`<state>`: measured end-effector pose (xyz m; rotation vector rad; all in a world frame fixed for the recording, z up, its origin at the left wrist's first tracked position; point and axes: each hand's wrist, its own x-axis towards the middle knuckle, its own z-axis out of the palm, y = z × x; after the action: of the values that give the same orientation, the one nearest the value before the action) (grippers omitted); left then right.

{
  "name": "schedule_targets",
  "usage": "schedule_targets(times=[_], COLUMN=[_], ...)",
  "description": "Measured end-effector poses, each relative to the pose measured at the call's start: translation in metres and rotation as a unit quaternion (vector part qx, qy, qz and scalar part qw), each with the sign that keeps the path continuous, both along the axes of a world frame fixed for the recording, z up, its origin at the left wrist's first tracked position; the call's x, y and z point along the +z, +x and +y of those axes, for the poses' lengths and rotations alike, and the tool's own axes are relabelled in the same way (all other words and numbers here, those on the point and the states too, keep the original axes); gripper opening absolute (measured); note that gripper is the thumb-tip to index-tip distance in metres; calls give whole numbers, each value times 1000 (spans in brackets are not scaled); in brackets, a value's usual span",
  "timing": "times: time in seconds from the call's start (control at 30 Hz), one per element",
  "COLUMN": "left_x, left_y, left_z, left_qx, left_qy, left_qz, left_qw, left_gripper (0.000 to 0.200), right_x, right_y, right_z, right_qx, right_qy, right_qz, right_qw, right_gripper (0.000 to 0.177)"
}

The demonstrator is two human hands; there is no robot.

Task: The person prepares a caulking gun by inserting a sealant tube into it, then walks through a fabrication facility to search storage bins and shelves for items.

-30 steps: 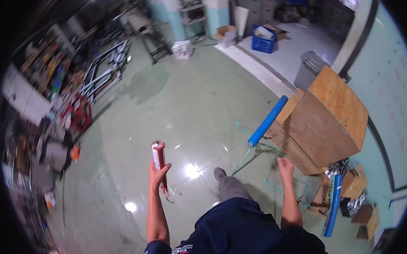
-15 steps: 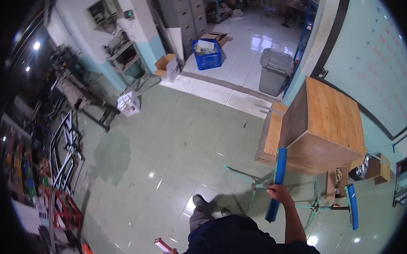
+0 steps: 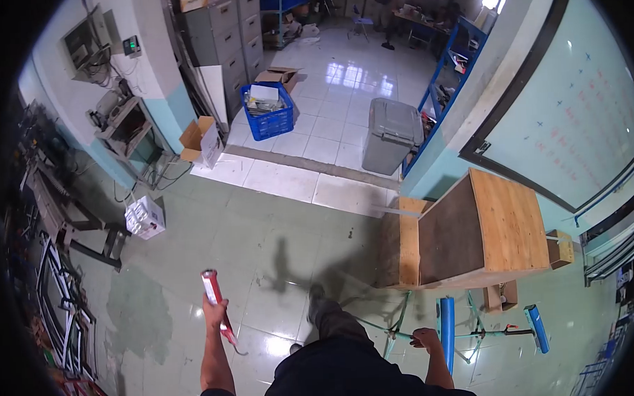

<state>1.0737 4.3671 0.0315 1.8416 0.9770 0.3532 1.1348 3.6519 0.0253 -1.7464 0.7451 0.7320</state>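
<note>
My left hand (image 3: 215, 312) is wrapped round a red caulking gun (image 3: 210, 284) with a pale label, its hooked rod pointing down towards the floor. My right hand (image 3: 425, 339) hangs low with loosely bent fingers and appears to hold nothing. Just right of it stands an upright blue padded roller (image 3: 445, 323) on a pale green metal stand (image 3: 393, 331). The hand overlaps part of the stand's frame; whether it touches cannot be made out. A second blue roller (image 3: 536, 328) is farther right.
Wooden boxes (image 3: 510, 223) stand ahead on the right, beneath a whiteboard (image 3: 572, 119). A low step (image 3: 288, 160) leads to a white-tiled room with a grey bin (image 3: 390, 136) and a blue crate (image 3: 267, 119). Metal frames (image 3: 62, 311) lie left; a person is far back.
My right hand has come away from the blue roller, which now stands apart from it. My left hand has risen forward with the caulking gun. The view has shifted as I step.
</note>
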Motion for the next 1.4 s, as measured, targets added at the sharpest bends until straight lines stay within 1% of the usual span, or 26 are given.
schedule_targets(times=[0.07,0.1,0.17,0.3,0.33,0.37,0.4,0.47,0.5,0.53,0.57,0.63,0.7,0.73,0.77,0.8,0.83,0.9,0.93,1.07,1.17,1.2,1.27,1.33,1.37,1.4], left_x=[27,20,9,-57,-64,-92,-94,-89,-40,-3,-88,-88,-102,-83,-90,-108,-77,-97,-96,-43,-62,-35,-48,-94,-72,-99], left_y=[77,103,145,182,188,185,196,220,260,296,281,346,421,474,522,577,642,753,815,1045,1176,1211,1265,1297,1315,1330], left_z=[11,14,26,36,29,28,18,9,-13,-21,6,22,49,58,72,92,100,143,162,190,210,199,189,186,166,155], left_qx=[-14,-17,-26,-5,21,18,71,77,112,123,77,79,72,120,112,117,91,45,20,-72,-135,-131,-88,-76,-50,-68], left_qy=[-7,-19,-36,-108,-145,-81,-99,-194,-131,-158,-116,-96,-82,-154,-157,-141,-119,-157,-166,-69,-7,21,-22,-40,-58,-31], left_qz=[-3,-8,-23,51,55,83,147,184,234,223,233,345,308,218,162,196,182,93,99,58,0,31,30,45,101,159], left_qw=[1000,1000,999,993,988,993,982,960,957,954,962,930,945,956,968,963,972,982,981,993,991,991,995,995,992,984], left_gripper=[48,48,49,52,53,48,45,30,21,17,17,18,17,18,20,20,26,29,42,54,51,48,47,56,56,55], right_x=[-7,17,-20,-46,-27,-12,13,20,30,30,28,16,1,2,-47,-53,-54,-19,-3,-21,-15,-32,-40,-46,-50,-20], right_y=[39,64,119,263,309,352,398,486,529,571,610,670,725,743,759,770,789,822,843,950,1072,1121,1219,1328,1381,1470], right_z=[14,33,34,61,86,99,118,140,155,164,172,185,202,213,201,203,210,226,237,244,270,272,287,307,318,343], right_qx=[-61,-94,-114,-72,-113,-96,-60,-35,-31,-23,-14,4,20,-18,-39,-45,-55,-101,-126,-122,-112,-84,-76,-44,-26,43], right_qy=[7,7,15,61,10,32,10,-19,-34,-63,-93,-156,-213,-205,-231,-206,-180,-107,-66,41,88,81,142,169,165,150], right_qz=[36,52,46,-42,-41,-68,-83,-144,-169,-179,-186,-223,-291,-268,-276,-298,-317,-189,-125,-108,-100,-83,-97,-120,-124,-143], right_qw=[997,994,992,995,993,993,995,989,985,982,978,962,933,941,932,931,930,971,982,986,985,990,982,977,978,977], right_gripper=[22,23,20,15,16,18,21,19,19,20,22,27,33,35,33,30,28,25,24,21,23,27,29,31,33,34])
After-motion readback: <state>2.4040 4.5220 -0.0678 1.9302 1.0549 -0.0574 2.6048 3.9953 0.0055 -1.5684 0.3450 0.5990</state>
